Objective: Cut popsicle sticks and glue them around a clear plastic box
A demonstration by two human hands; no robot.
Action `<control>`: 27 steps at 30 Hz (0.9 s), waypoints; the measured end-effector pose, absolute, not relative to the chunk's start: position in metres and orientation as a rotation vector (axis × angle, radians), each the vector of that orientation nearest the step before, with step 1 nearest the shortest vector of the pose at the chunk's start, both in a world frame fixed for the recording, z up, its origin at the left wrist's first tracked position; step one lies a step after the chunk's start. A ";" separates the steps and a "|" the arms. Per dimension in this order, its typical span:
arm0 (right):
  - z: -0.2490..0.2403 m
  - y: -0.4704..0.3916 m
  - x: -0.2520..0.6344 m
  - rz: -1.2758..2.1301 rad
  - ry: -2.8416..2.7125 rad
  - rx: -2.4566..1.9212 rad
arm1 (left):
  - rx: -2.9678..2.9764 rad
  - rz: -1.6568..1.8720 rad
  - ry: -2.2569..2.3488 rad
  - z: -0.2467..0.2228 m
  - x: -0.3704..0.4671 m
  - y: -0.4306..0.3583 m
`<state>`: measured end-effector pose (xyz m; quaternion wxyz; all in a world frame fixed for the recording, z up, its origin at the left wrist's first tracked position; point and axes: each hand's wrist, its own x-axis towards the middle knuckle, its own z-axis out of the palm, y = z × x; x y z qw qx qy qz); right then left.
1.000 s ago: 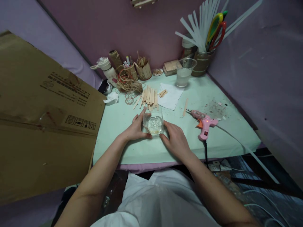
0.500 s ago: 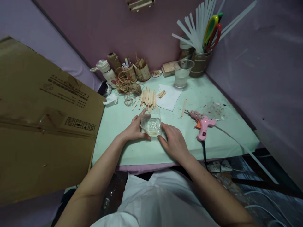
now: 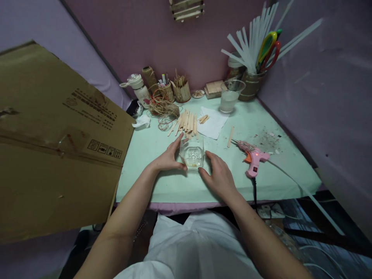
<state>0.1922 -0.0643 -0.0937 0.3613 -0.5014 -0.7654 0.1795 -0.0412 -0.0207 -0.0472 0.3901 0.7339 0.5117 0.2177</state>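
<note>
A clear, square-sided container (image 3: 194, 157) stands on the table in front of me, with a patterned base and a yellowish patch low on its near side. Around its left side curves my left hand (image 3: 171, 157), fingers at the far corner and thumb at the near one. My right hand (image 3: 219, 174) is by the right side, thumb and fingers apart, the thumb close to the near corner. Just behind the container lies a pile of flat wooden sticks (image 3: 187, 122). To the right rests a pink glue gun (image 3: 254, 157), with a single wooden stick (image 3: 230, 136) by its nozzle.
A large cardboard box (image 3: 58, 155) borders the left. At the back are tangled twine (image 3: 164, 108), a white bottle (image 3: 141, 91), a stick holder (image 3: 181, 91) and a plastic cup of cloudy liquid (image 3: 229, 101). A brown pot (image 3: 250, 87) holds glue sticks and scissors. Crumbs lie at right.
The view has shifted, so the table's things appear further right and slightly lower. My right fingers have eased slightly away from the container; my left hand remains around it.
</note>
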 end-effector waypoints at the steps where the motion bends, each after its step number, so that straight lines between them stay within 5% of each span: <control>1: -0.093 -0.064 0.192 0.466 -1.984 -1.296 | 1.868 0.567 1.274 -0.048 -0.042 -0.021; 20: -0.098 -0.062 0.194 0.427 -1.975 -1.224 | 2.028 0.549 1.302 -0.050 -0.036 -0.028; 27: -0.049 -0.076 0.187 0.098 -1.853 -1.120 | 2.078 0.553 1.259 -0.060 -0.038 -0.027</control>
